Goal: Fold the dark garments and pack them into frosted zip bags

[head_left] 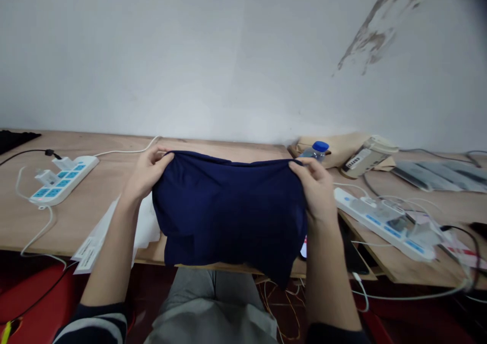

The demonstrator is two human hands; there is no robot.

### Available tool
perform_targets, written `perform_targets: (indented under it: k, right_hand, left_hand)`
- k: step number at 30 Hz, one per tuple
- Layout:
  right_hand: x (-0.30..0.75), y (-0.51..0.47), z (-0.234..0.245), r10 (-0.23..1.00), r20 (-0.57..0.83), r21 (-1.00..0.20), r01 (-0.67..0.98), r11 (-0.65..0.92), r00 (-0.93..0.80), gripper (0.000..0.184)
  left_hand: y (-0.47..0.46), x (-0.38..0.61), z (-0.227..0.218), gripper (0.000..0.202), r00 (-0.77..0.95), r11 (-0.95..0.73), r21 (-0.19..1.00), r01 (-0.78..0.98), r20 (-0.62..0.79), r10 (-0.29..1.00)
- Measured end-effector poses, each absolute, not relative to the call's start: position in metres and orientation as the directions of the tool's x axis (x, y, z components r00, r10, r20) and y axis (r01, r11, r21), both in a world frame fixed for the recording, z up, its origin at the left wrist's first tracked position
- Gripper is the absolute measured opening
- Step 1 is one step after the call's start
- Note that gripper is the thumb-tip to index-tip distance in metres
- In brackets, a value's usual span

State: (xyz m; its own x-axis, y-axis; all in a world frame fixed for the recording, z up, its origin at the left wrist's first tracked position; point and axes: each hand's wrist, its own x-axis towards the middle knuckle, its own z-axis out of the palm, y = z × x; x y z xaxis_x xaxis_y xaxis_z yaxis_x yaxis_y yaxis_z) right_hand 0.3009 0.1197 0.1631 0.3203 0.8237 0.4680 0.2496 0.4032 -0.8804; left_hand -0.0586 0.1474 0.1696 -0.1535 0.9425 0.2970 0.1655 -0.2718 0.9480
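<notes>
A dark navy cloth (228,212) hangs stretched between my two hands above the front edge of a wooden table (99,192). My left hand (146,171) pinches its upper left corner, fingers closed on the fabric. My right hand (317,189) grips the upper right corner the same way. The cloth's lower edge droops past the table edge toward my lap.
A white power strip with blue sockets (61,180) lies at the left, its cables trailing off the edge. White plastic packaging (101,232) lies under my left forearm. At the right are a blue-capped water bottle (315,152), a second power strip (384,222) with plugs, and several cables.
</notes>
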Motion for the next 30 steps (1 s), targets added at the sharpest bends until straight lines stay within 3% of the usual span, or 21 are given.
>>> perform_targets:
  k: [2,4,7,9,11,14,17,19,27,30]
  right_hand:
    - [0.306,0.144,0.142,0.896,0.345,-0.924,0.27,0.272,0.278,0.029]
    - [0.308,0.163,0.116,0.929,0.287,-0.885,0.436,0.164,0.232,0.03]
    - [0.302,0.172,0.082,0.921,0.291,-0.797,0.598,0.084,0.258,0.027]
    - [0.292,0.162,0.066,0.905,0.353,-0.74,0.663,0.115,0.236,0.027]
    - [0.278,0.144,0.054,0.899,0.429,-0.606,0.765,0.217,0.084,0.032]
    - [0.257,0.121,0.037,0.918,0.351,-0.382,0.866,0.322,-0.186,0.041]
    - [0.247,0.117,0.018,0.96,0.143,-0.249,0.93,0.27,-0.241,0.059]
    - [0.248,0.126,0.007,0.973,0.077,-0.216,0.949,0.228,-0.216,0.066]
    - [0.245,0.163,0.001,0.989,0.051,-0.169,0.974,0.148,-0.141,0.065]
    - [0.238,0.16,0.011,0.99,0.093,-0.153,0.981,0.117,-0.104,0.062]
  left_hand:
    - [0.163,-0.058,0.148,0.031,-0.143,-0.183,0.931,0.317,0.238,0.961]
    - [0.173,-0.053,0.123,0.026,-0.174,-0.075,0.825,0.56,0.206,0.963]
    - [0.17,-0.038,0.087,0.029,-0.142,-0.092,0.635,0.767,0.307,0.941]
    - [0.158,-0.024,0.067,0.033,0.039,-0.223,0.472,0.853,0.369,0.929]
    - [0.143,-0.009,0.049,0.037,0.247,-0.368,0.353,0.86,0.343,0.906]
    - [0.127,0.006,0.026,0.055,0.366,-0.432,0.254,0.865,0.269,0.891]
    - [0.127,0.01,0.009,0.077,0.31,-0.353,0.233,0.906,0.204,0.929]
    - [0.135,0.009,0.004,0.083,0.286,-0.32,0.239,0.917,0.167,0.944]
    - [0.174,0.013,0.015,0.084,0.304,-0.324,0.228,0.918,0.12,0.945]
    - [0.175,0.013,0.017,0.076,0.272,-0.313,0.202,0.928,0.206,0.94]
